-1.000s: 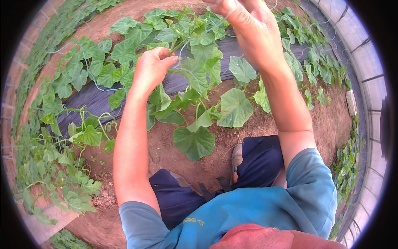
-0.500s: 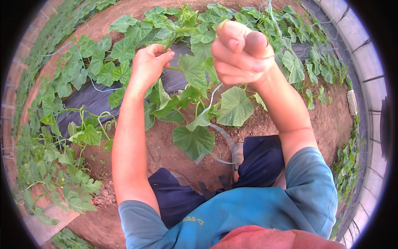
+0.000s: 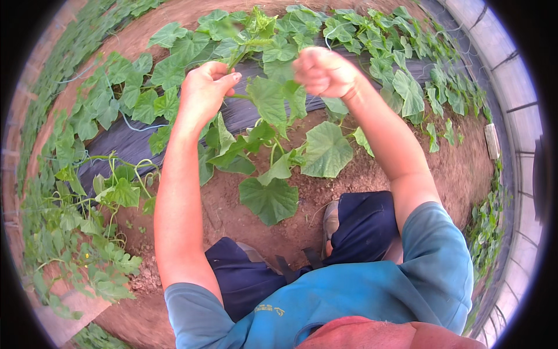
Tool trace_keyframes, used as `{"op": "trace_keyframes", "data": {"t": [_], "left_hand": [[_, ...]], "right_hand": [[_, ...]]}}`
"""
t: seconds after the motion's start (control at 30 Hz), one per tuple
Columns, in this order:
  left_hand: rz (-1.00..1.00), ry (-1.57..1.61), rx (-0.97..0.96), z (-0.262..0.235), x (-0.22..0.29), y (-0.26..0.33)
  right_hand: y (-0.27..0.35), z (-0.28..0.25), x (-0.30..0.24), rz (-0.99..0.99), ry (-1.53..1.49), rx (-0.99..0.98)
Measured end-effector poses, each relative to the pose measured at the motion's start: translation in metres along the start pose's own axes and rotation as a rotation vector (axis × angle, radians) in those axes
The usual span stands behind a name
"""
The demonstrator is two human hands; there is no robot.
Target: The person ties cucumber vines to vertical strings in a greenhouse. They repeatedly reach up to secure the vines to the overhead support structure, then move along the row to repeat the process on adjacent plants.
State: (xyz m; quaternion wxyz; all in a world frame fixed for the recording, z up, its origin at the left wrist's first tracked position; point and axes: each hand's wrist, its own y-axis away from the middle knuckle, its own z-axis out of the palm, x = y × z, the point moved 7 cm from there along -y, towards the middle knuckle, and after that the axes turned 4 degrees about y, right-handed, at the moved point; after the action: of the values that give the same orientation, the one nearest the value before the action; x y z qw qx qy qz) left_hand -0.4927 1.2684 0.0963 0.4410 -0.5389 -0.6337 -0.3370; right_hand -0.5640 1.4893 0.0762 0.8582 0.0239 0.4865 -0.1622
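Observation:
My left hand [image 3: 204, 92] pinches the stem of a leafy vine [image 3: 268, 100], which looks like a cucumber plant, just below its growing tip [image 3: 260, 23]. To the right of that stem, my right hand [image 3: 323, 72] is raised with its fingers curled closed, slightly blurred by motion. A thin pale twine [image 3: 327, 39] shows at the top of this fist; the rest of it is hidden or too faint to follow. Broad leaves of the vine hang between my forearms, with one large leaf [image 3: 269, 199] low above the soil.
Dark plastic mulch [image 3: 125, 139] covers the bed behind the vine. More vines [image 3: 87, 232] spread along the left, some with pale blue twine among them. My bent knees [image 3: 367, 224] are close below on reddish soil [image 3: 226, 203]. A pale wall [image 3: 517, 99] curves along the right.
My right hand has moved down and left, farther from the camera and nearer the stem. The pale strip that hung from it toward my feet no longer shows. My left hand keeps its hold.

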Motion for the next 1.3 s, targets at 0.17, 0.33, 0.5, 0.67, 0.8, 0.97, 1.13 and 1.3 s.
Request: {"op": "trace_keyframes", "data": {"t": [0.17,0.33,0.5,0.67,0.8,0.97,1.13,1.3], "left_hand": [[0.003,-0.011,0.016,0.005,0.009,0.001],[0.050,-0.003,-0.059,0.012,0.008,-0.001],[0.055,0.037,-0.158,0.017,0.018,0.003],[0.021,0.143,-0.230,0.019,0.021,0.006],[0.068,0.126,-0.264,0.017,0.025,0.010],[0.102,0.090,-0.249,0.019,0.033,0.013],[0.147,0.092,-0.221,0.021,0.027,0.011],[0.101,0.101,-0.153,0.017,0.028,0.014]], "right_hand": [[-0.039,0.050,0.042,0.343,0.194,0.302],[-0.044,0.039,0.017,0.193,0.626,0.586],[-0.041,0.019,0.014,0.173,0.709,0.664],[-0.038,0.019,0.014,0.242,0.739,0.623],[-0.036,0.043,0.001,0.202,0.902,0.625],[-0.034,0.047,0.001,0.133,0.969,0.566],[-0.032,0.048,0.001,0.110,1.030,0.524],[-0.033,0.044,-0.015,0.033,1.257,0.432]]}}
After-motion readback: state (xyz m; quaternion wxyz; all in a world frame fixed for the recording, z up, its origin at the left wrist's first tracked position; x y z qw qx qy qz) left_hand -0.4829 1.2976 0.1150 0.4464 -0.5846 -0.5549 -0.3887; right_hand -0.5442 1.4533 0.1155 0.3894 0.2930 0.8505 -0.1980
